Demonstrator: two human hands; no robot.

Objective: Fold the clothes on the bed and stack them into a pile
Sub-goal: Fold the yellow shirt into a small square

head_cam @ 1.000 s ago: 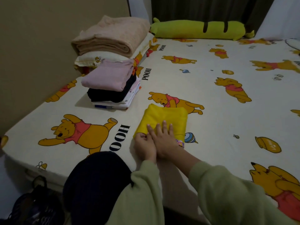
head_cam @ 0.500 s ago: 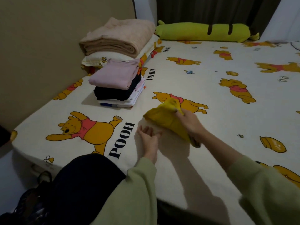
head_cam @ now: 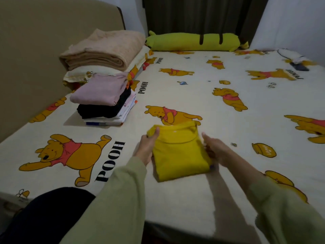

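A folded yellow garment (head_cam: 179, 152) lies on the bed (head_cam: 202, 95) near its front edge. My left hand (head_cam: 146, 147) grips the garment's left side, thumb on top at the far left corner. My right hand (head_cam: 213, 147) holds its right side, fingers tucked under the edge. A pile of folded clothes (head_cam: 105, 101) stands to the far left: a pink piece on top, a black one under it, white and patterned ones at the bottom.
A folded beige blanket (head_cam: 103, 50) rests on a pillow behind the pile, against the headboard (head_cam: 44, 41). A long green bolster (head_cam: 193, 42) lies along the far edge. Small items sit at the far right corner (head_cam: 297, 63). My dark-clothed knee (head_cam: 44, 213) is at lower left.
The yellow garment, lifted by my right hand half a second ago, is now flat and folded smaller. Both hands have moved to grip its two sides.
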